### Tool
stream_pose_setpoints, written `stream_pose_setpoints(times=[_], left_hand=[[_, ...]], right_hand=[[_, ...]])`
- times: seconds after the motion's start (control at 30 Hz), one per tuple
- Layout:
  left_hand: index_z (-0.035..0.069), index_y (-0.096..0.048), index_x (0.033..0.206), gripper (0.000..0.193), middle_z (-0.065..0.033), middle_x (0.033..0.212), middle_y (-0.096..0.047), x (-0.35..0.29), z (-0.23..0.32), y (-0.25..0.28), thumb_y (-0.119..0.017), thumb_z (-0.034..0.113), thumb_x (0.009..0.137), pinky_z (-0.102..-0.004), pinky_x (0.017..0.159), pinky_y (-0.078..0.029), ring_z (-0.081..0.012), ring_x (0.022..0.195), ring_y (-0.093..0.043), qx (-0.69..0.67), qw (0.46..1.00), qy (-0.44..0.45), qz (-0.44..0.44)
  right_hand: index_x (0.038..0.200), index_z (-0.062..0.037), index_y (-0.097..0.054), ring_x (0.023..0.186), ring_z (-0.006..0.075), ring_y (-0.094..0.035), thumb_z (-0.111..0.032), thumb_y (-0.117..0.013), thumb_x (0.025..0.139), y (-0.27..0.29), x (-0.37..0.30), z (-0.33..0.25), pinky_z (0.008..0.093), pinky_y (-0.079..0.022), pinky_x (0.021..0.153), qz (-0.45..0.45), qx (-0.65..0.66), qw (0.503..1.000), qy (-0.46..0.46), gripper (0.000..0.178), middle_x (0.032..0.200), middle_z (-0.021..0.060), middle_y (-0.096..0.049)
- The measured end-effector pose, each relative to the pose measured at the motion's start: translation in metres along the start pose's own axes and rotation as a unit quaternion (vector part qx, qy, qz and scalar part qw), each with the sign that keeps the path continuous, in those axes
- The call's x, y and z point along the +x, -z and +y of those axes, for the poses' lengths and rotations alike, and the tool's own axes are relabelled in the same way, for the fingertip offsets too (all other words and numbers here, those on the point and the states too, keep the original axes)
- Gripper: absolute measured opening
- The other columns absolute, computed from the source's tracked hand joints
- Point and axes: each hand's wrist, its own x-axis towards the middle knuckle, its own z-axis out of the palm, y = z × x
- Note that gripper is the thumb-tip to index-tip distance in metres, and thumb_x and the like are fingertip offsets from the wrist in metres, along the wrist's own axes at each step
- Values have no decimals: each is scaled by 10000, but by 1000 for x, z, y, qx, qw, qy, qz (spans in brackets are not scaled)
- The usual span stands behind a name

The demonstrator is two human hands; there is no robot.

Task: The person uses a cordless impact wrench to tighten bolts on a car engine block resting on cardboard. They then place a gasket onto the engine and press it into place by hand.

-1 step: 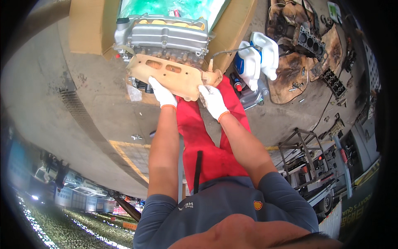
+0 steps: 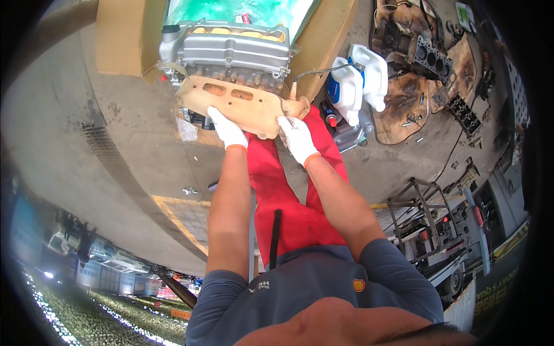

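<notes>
A tan, stained exhaust manifold heat shield [image 2: 254, 109] with two slots lies tilted against the near side of a silver engine [image 2: 236, 49]. My left hand [image 2: 229, 130], in a white glove with an orange cuff, grips the shield's near edge, its thumb resting on the face. At the near right corner, my gloved right hand [image 2: 298, 140] closes on the same shield, beside the rusty pipe outlet [image 2: 297, 107]. The fingers of both hands are partly hidden beneath the shield. A row of studs [image 2: 234, 78] shows between the shield and the engine's silver cover.
Cardboard flaps [image 2: 128, 37] surround the engine, with green-tinted plastic [image 2: 213, 10] behind it. White jugs [image 2: 344, 86] and a red-capped spray can [image 2: 329, 114] stand to the right. Farther right, a bare engine block [image 2: 433, 57] and other parts lie on stained cardboard [image 2: 398, 109].
</notes>
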Motion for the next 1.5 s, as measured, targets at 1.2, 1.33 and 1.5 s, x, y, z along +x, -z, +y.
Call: stream_pose_setpoints(times=[1.2,1.33,1.5], left_hand=[[-43,-506,1458,877,-272,1449,-578,-15,0,-60,-324,712,1051,-482,1096,-469,-394,1282,-610,213,934,-33,284],[-43,-482,1485,885,-274,1466,-568,-16,-1,-63,-322,711,1050,-485,1118,-459,-399,1302,-602,252,918,-1,307],[-30,-358,1580,891,-263,1570,-469,-11,-1,-42,-348,693,1058,-467,1164,-434,-384,1396,-525,238,941,4,239]], right_hand=[[1211,-83,-770,1216,437,-566,-297,-587,1017,1,43,-45,488,-493,1046,93,-535,835,85,342,1190,279,-656],[1209,-91,-769,1220,450,-556,-315,-559,1025,4,49,-44,495,-492,1046,88,-601,788,100,358,1163,294,-677],[1159,-49,-761,1198,459,-580,-327,-561,1020,17,56,-33,497,-486,1053,58,-567,811,133,370,1154,301,-683]])
